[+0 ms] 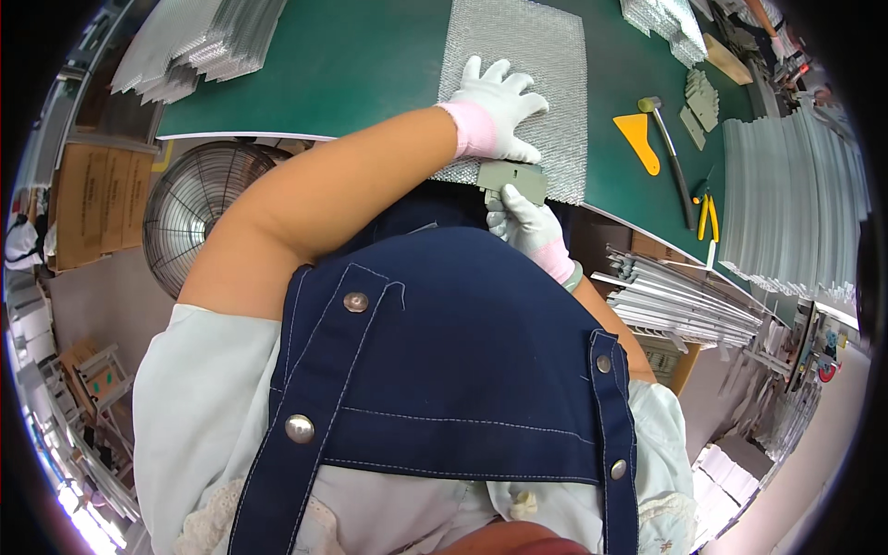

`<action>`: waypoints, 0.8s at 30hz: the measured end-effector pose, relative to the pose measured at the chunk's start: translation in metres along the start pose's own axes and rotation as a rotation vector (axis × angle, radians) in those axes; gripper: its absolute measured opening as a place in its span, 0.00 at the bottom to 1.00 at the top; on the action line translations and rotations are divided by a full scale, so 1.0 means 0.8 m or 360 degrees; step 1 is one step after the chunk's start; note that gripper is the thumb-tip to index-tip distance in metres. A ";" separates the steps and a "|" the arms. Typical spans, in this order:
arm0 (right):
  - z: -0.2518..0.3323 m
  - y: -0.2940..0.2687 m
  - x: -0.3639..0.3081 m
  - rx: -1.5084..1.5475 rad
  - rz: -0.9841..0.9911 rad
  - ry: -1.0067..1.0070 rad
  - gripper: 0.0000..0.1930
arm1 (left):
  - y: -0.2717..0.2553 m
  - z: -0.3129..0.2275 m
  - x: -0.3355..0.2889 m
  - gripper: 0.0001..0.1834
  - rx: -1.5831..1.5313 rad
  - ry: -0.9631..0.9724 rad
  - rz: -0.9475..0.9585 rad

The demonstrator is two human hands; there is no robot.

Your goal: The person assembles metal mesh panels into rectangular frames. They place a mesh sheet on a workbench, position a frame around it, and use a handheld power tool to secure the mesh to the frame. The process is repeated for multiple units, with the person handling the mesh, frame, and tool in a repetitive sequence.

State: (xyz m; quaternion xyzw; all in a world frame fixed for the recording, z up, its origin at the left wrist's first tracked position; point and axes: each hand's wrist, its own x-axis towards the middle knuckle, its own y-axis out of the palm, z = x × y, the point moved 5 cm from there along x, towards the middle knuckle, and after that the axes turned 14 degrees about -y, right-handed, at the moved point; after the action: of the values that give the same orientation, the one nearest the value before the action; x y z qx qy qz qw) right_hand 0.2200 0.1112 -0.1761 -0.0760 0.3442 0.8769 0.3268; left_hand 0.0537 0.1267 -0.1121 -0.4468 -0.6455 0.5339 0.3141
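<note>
In a white glove with a pink cuff, my left hand (pixel 499 104) lies with fingers spread on a silver mesh-textured metal panel (pixel 560 55). The panel rests on the green tabletop, its near end at the table's front edge. My right hand (pixel 530 222), gloved the same way, grips a flat grey-green plate (pixel 516 177) with a small slot, thumb on its upper face. That plate sits at the panel's near edge, just below my left thumb. Some of my right fingers are hidden under it.
To the right on the green table (pixel 351 65) lie a yellow scraper (pixel 638 143), a hammer (pixel 668 153), yellow-handled pliers (pixel 708 220) and several grey-green plates (pixel 700 100). Metal panels are stacked at the far left (pixel 208 42) and right (pixel 786 194). A fan (pixel 199 208) stands left.
</note>
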 end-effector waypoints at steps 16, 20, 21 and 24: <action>-0.014 0.001 0.013 0.0235 -0.0068 0.0138 0.18 | 0.017 0.036 -0.009 0.34 0.0300 0.0520 -0.0325; -0.012 -0.008 -0.022 0.0251 -0.0215 0.0245 0.17 | 0.027 0.015 -0.044 0.33 0.0264 0.0498 -0.0226; -0.016 -0.009 -0.026 0.0274 -0.0203 0.0245 0.18 | 0.028 0.014 -0.046 0.33 0.0261 0.0504 -0.0241; -0.020 -0.012 -0.030 0.0088 -0.0221 0.0120 0.16 | 0.025 0.012 -0.048 0.33 0.0254 0.0498 -0.0261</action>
State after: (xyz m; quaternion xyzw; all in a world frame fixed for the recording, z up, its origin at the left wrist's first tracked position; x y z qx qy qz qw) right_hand 0.2431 0.0933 -0.1848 -0.1235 0.3743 0.8388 0.3756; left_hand 0.0654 0.0882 -0.1311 -0.4439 -0.5786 0.4801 0.4875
